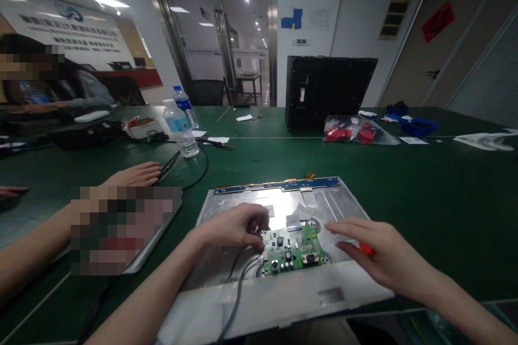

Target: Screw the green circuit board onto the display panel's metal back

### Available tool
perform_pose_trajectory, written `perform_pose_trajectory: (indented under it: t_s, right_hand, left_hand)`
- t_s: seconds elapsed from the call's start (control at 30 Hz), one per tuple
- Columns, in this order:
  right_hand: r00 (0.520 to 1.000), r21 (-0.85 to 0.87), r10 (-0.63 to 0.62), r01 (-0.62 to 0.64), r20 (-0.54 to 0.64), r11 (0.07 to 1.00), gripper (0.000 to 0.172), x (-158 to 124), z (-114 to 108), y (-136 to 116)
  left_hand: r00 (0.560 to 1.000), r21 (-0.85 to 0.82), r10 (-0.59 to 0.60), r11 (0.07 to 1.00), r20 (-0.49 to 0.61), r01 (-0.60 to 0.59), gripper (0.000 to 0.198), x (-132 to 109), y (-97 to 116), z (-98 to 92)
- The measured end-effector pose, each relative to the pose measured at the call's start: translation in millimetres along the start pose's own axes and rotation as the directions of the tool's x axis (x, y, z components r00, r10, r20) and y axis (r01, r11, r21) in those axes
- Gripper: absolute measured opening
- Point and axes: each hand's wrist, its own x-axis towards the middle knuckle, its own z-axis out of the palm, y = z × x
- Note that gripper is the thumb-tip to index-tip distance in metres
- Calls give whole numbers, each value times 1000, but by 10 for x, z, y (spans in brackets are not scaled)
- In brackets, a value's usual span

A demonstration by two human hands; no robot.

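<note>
Caution: we have the green PCB (291, 248) lying on the panel (220, 202), L hand (240, 226) at its left edge, R hand (384, 253) near its right side. Pulling the cables (240, 285) could, in our est., strain the conn. or shift the PCB. Orange-red item (366, 248) by R palm is mostly hidden; we can't tell if either hand grips.

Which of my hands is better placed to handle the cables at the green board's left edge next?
Probably your left hand: it's at that edge of the green board, close to the cables. Your right hand is opposite, holding an orange item.
</note>
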Motion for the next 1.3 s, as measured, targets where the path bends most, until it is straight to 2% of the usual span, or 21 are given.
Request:
perform_pose_trajectory:
  t_s: [0.03, 0.07, 0.1, 0.13, 0.2, 0.23, 0.3, 0.37, 0.47, 0.53, 0.63, 0.8, 1.03, 1.17, 1.3]
  right_hand:
    - [996, 110, 49, -40, -74, 993, 35, 6, -103, -65]
    - [978, 233, 152, -115, -146, 966, 38, 12, -202, -127]
    - [948, 390, 248, -156, -197, 907, 39, 17, -289, -178]
    - [902, 558, 349, -159, -252, 815, 39, 24, -357, -211]
    - [825, 792, 506, -124, -252, 598, 39, 39, -417, -204]
    - [802, 858, 556, -114, -218, 501, 39, 45, -407, -160]
    - [792, 915, 602, -159, -105, 370, 43, 45, -312, -6]
    - [762, 930, 647, -241, 3, 279, 41, 13, -153, 183]
    - [686, 941, 709, -324, 163, 98, 31, -85, 103, 383]
    - [680, 944, 702, -329, 213, 33, 31, -154, 233, 411]
    - [702, 952, 688, -301, 185, 51, 30, -208, 341, 360]
    - [727, 962, 678, -252, 113, 110, 29, -188, 371, 356]
    - [736, 959, 669, -252, 101, 132, 29, -125, 366, 465]
    - [741, 955, 667, -244, 73, 167, 28, -62, 365, 511]
    - [728, 959, 682, -240, 72, 154, 27, -14, 349, 529]
  left_hand:
    - [1000, -10, 7, 1000, 1, -7, 31, -1, -8, 0]
    - [1000, -20, 17, 1000, 4, -17, 31, -1, -14, -2]
    - [1000, -32, 27, 999, 7, -26, 31, -2, -19, -7]
    - [999, -45, 35, 998, 8, -35, 32, -2, -22, -16]
    - [999, -67, 50, 997, -3, -50, 31, 0, -25, -43]
    - [998, -68, 52, 996, -21, -53, 30, 3, -28, -60]
    - [996, -46, 40, 998, -84, -44, 27, 14, -41, -98]
    - [985, 1, 7, 1000, -170, -7, 26, 32, -71, -132]
    - [960, 75, -59, 994, -273, 83, 24, 60, -142, -162]
    - [951, 111, -75, 987, -300, 113, 23, 68, -196, -165]
    - [948, 172, -23, 982, -316, 81, 24, 64, -267, -143]
    - [958, 208, 53, 978, -283, 8, 40, 75, -344, -48]
    - [930, 256, 72, 966, -361, 25, 35, 135, -355, 50]
    - [930, 269, 63, 962, -363, 40, 34, 182, -336, 35]
    - [934, 273, 46, 960, -355, 56, 36, 246, -331, 1]
